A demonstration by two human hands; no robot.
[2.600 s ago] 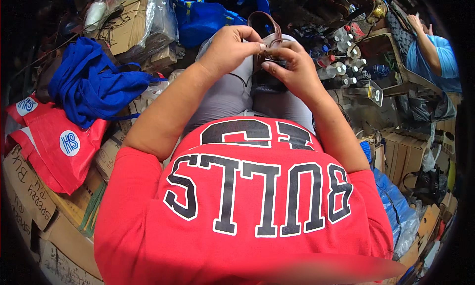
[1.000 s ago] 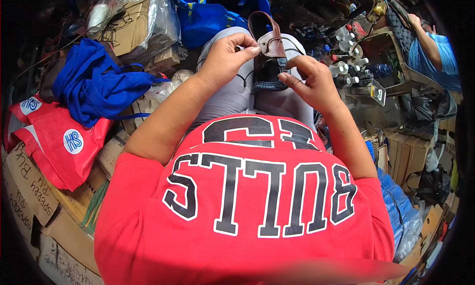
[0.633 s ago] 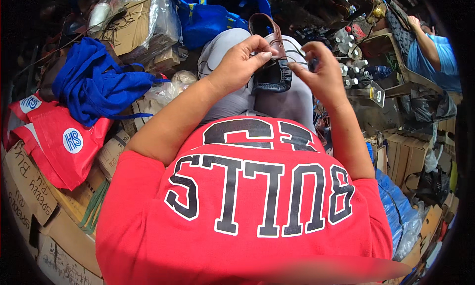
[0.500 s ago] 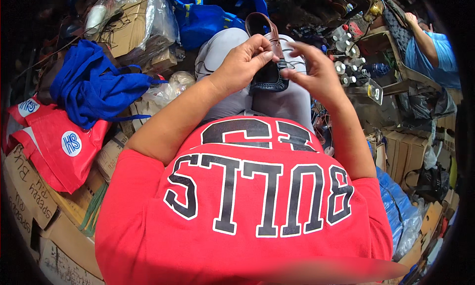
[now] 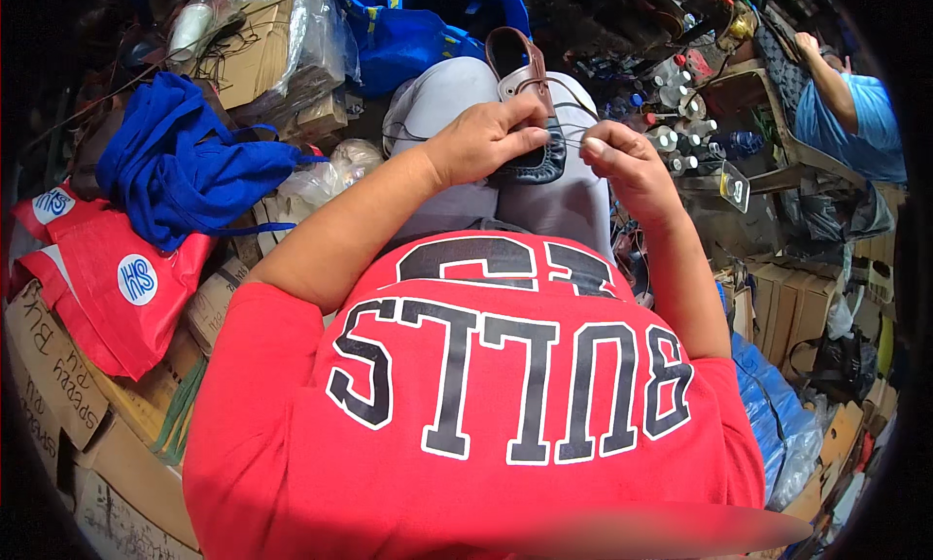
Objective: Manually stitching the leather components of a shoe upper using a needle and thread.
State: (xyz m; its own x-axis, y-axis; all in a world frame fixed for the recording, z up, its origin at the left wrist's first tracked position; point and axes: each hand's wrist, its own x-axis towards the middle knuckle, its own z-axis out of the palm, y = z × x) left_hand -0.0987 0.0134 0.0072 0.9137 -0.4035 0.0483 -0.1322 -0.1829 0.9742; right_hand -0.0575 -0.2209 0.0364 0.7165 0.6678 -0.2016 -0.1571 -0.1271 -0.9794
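A leather shoe (image 5: 546,162), black at the toe and brown around the heel opening, rests between my knees with its toe toward me. My left hand (image 5: 486,140) is closed on its left side, thumb and fingers at the seam where brown meets black. Thin dark cord (image 5: 571,142) runs from the shoe to my right hand (image 5: 630,167), whose thumb and forefinger pinch it just right of the shoe. A loop of cord also arches over the shoe's right side. The fingers of my left hand hide part of the shoe's middle.
Grey-clad knees (image 5: 447,89) support the work. Blue cloth (image 5: 185,162) and a red bag (image 5: 117,278) lie on cardboard boxes at left. Several bottles (image 5: 685,137) stand at right, near another person's blue sleeve (image 5: 850,123). A blue bag (image 5: 413,35) sits ahead.
My right hand has gone from spread fingers over the shoe to a pinch on the cord, slightly right and lower. My left hand has shifted down along the shoe.
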